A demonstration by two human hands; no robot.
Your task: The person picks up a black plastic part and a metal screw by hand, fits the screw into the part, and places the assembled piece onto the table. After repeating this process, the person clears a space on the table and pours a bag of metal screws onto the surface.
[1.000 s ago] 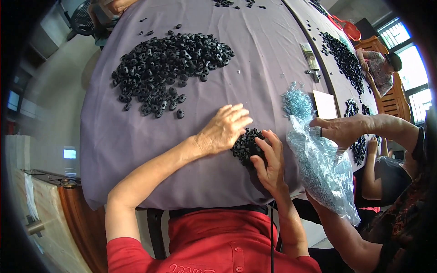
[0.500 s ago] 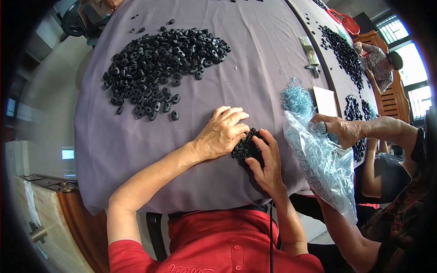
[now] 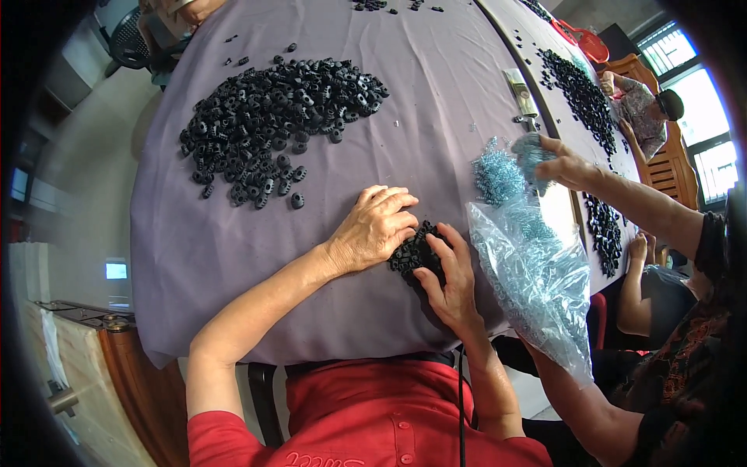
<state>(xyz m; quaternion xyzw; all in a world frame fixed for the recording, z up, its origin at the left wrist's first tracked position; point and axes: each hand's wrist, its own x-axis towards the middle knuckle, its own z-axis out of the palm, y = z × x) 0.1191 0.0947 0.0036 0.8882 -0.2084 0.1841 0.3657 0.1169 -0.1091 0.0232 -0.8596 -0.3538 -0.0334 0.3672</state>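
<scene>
A small heap of black plastic parts [image 3: 406,254] lies on the cloth between my hands, partly hidden by my fingers. My left hand [image 3: 375,229] cups its left side, palm down, fingers bent and slightly apart. On the other side, my right hand [image 3: 453,282] has its thumb and fingers spread around the heap's right edge. Both hands touch the parts and neither is closed on one. Farther off to the left sits a much larger pile of black, rounded, slotted plastic pieces [image 3: 276,117].
At right, a co-worker's hand [image 3: 564,165] is over a pile of small pale-blue springs [image 3: 498,173]. A clear plastic bag [image 3: 537,288] of similar pieces lies at the table's right edge. More black parts [image 3: 583,97] and other people are beyond. Grey-purple cloth [image 3: 233,272] covers the table.
The co-worker's hand has moved from the bag's mouth away to beside the blue pile, and the bag has shifted slightly left. My hands stay around the small heap, almost unmoved.
</scene>
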